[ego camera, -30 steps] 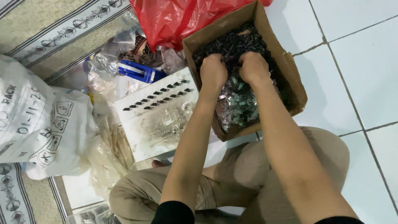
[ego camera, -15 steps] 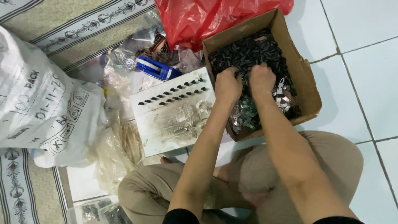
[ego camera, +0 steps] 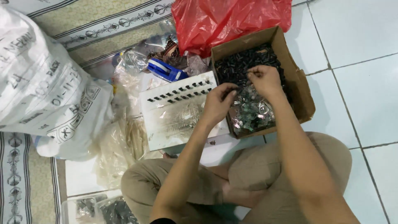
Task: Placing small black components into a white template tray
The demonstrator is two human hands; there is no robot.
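My fingers pinch small dark plastic pieces (ego camera: 238,68): left hand (ego camera: 218,103) at the brown cardboard box's (ego camera: 304,97) near-left edge, right hand (ego camera: 265,81) over its middle. I'd judge small pinches best, lifted clear before crossing to the white slotted foam board (ego camera: 182,110).

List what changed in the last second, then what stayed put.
Both hands have lifted out of the cardboard box: the left hand drew back to its near-left edge, and the right hand now pinches small dark pieces above it. Box, white board and red bag stayed.
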